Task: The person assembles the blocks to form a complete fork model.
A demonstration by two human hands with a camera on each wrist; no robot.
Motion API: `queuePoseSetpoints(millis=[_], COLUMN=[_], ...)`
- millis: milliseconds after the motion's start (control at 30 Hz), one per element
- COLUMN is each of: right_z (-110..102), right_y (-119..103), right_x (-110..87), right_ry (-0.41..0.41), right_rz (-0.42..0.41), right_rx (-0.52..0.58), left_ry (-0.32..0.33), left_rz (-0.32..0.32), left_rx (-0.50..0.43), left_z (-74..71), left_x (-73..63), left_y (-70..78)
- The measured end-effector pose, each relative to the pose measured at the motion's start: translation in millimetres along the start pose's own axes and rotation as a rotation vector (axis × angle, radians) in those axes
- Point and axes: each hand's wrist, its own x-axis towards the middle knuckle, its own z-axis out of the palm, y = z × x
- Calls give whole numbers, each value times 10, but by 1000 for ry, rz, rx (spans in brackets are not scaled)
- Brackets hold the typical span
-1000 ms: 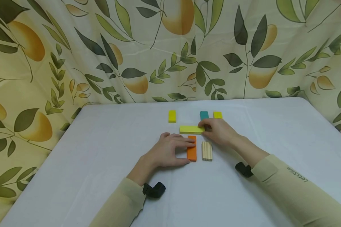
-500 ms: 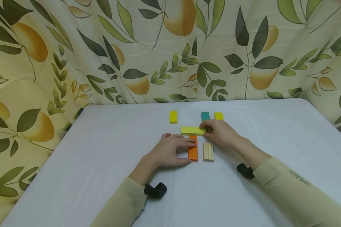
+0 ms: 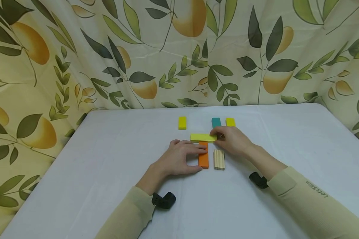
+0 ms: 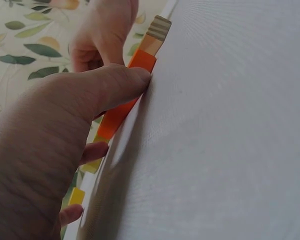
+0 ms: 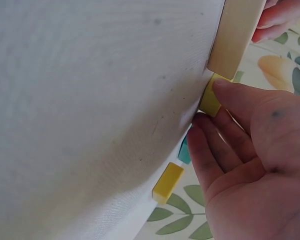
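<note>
Leafy cloth with fruit on it (image 3: 179,59) hangs behind a white table (image 3: 77,186). From far off, I watch two hands and some little blocks. I think a bump is the main worry. If the left hand (image 3: 173,160) pushes the orange block (image 3: 203,160) too hard, it could knock the long yellow block (image 3: 200,137) crooked. If the right hand (image 3: 234,140) slides farther away, it could hit the teal block (image 3: 216,121) or the short yellow block (image 3: 230,121) next to it. The ridged wooden block (image 3: 219,160) sits close too, so it could get nudged.

I see the orange block lying flat, pinched between the left thumb and fingers. The long yellow block lies crosswise at its far end, and they seem to touch. The right hand pinches the right end of that yellow one. The two hands are apart, just beside each other.
</note>
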Motion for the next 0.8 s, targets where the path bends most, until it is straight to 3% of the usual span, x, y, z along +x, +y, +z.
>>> queuePoseSetpoints(millis=[800], right_z=[-4], right_y=[36], right_x=[5], right_ry=[-12], right_rz=[-15], right_rx=[-8], left_ry=[-10], left_rz=[-20], left_rx=[-15], left_z=[15], left_x=[18], left_y=[5])
